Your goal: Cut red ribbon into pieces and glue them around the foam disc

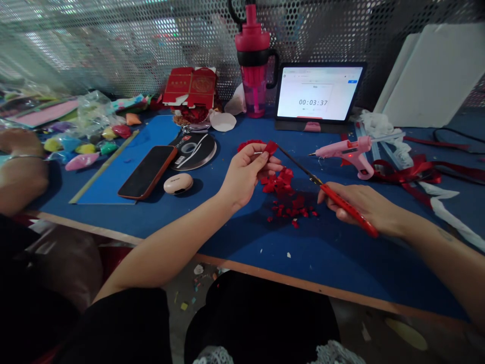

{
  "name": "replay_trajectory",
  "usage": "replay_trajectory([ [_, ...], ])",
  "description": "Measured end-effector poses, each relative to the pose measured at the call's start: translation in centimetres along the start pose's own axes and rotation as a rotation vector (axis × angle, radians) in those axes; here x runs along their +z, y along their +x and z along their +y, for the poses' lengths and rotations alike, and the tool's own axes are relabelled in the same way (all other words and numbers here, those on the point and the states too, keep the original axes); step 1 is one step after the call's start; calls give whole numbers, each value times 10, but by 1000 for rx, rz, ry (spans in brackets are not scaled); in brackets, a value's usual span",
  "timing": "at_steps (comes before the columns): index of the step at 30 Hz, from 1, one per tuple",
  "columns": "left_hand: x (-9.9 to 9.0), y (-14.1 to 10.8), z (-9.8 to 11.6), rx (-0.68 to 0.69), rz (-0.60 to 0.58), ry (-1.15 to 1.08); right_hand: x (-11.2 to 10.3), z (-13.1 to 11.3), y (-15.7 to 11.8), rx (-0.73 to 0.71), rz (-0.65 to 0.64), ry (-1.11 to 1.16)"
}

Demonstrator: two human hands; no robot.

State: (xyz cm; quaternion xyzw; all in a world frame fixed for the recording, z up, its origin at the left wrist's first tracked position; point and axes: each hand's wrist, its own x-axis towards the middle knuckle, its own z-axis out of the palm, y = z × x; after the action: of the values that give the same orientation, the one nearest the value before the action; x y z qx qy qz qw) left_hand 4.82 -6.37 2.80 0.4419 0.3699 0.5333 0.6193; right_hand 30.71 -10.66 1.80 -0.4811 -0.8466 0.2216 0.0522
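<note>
1. We see a blue worktable [242,253] filling the lower frame.
2. Our right hand [359,202], centre right, curls closed around red-handled scissors [344,210].
3. Our left hand [246,172], centre, pinches a red scrap [271,147]: light, soft, best held by its edge.
4. Loose red snippets [282,182] lie just below it.

Red ribbon scrap [271,147] against red-handled scissors [343,208]

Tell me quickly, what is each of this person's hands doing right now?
Left hand: closed, pinching a small red scrap in the fingers.
Right hand: closed, holding red-handled scissors.
</note>
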Motion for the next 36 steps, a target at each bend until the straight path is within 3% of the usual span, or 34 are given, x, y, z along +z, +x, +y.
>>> replay_trajectory([
  [16,3,-7,-2,-7,-110,18,0,-7,0,-30,-40,-52],
  [26,6,-9,-1,-25,-144,28,-9,-21,3,32,-105,52],
  [36,5,-9,-1,-13,-146,16,-8,-21,5,-23,-70,132],
])
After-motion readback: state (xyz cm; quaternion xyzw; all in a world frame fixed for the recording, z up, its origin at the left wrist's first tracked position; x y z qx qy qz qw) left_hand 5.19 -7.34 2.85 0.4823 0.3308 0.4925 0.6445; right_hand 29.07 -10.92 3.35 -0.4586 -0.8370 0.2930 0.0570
